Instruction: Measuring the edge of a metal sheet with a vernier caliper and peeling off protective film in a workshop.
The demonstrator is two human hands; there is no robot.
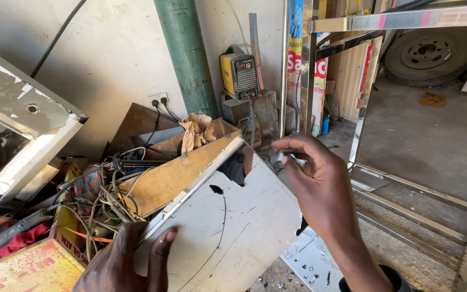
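Left hand grips lower-left edge of white sheet-metal panel, fingers clamped on it, thumb on face. Right hand at panel's upper-right edge, fingers pinched together on small pale piece; what it is, cannot tell. Panel tilted, between both hands. Tangled wires just left of left fingers. Yellow welding machine well beyond. Steel frame right of right fingers.

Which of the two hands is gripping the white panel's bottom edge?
The left hand, thumb on the white panel. The right hand is up at its top corner, pinching something small.
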